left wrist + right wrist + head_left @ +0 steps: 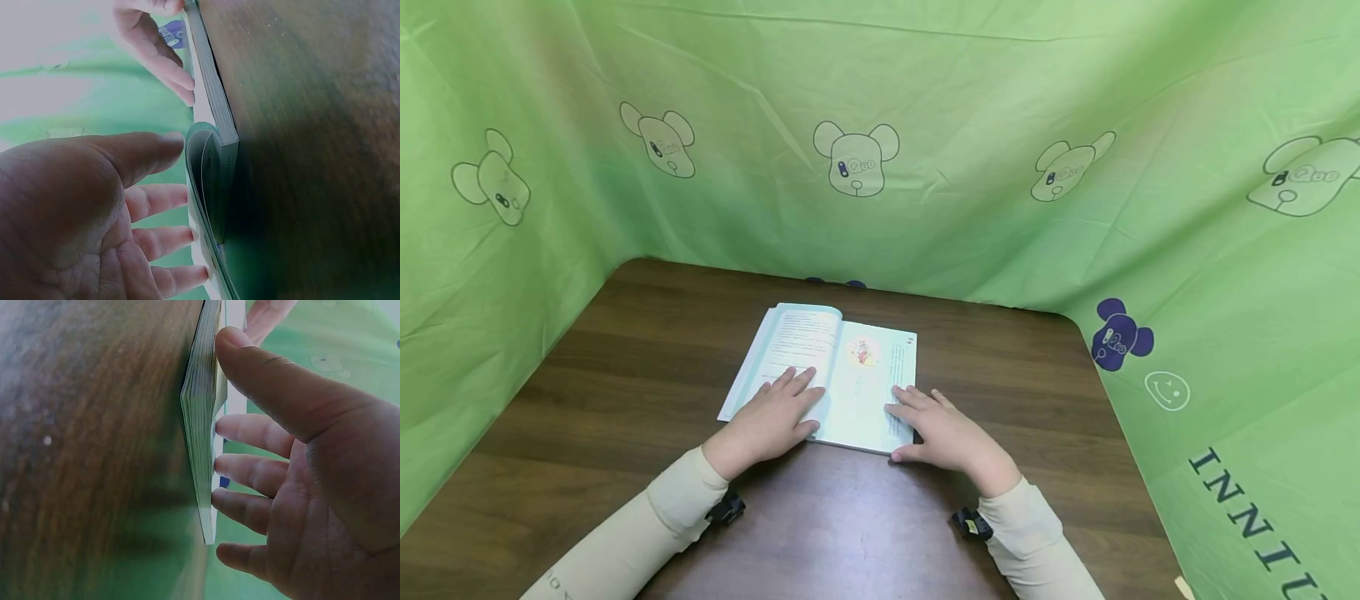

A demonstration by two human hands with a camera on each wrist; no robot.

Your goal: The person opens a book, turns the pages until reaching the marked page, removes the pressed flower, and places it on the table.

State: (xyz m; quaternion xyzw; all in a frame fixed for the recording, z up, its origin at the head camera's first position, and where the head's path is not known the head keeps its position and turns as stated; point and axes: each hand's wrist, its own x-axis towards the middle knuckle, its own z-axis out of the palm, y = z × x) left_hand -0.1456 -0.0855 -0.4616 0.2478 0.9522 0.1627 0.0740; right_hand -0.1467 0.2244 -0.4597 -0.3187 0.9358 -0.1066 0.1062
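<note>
An open book [861, 392] lies on the table, its right page showing a small coloured picture and its left page lines of print. The left hand [771, 417] rests with spread fingers on the lower part of the left page. Across the right page's lower outer corner lies the right hand [947, 432], fingertips on the paper and thumb at the book's edge. In the left wrist view, the left pages [200, 187] bow upward near the spine. The right wrist view shows the thick page block [203, 394] beside the right thumb.
The brown wooden table [647, 358] extends around the book. A green cloth [737, 217] with bear-head drawings hangs behind it and along both sides. Each wrist carries a small black device, such as the one on the right wrist [972, 524].
</note>
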